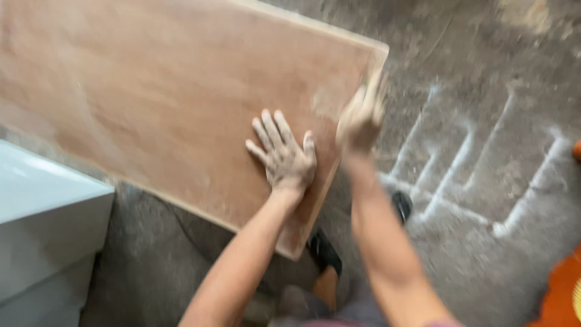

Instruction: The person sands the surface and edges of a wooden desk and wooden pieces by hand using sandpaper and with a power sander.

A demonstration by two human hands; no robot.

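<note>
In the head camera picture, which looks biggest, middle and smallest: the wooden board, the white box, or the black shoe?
1. Wooden board, by far the largest.
2. White box, partly cut off by the picture edge, so its full size is unsure.
3. Black shoe, the smallest, though partly hidden under the board.

The one camera sits on the person's head and looks steeply down and a little forward from close above, taking in both forearms, the plywood board (181, 103) held before the body, and the dusty floor (484, 121) past the feet.
</note>
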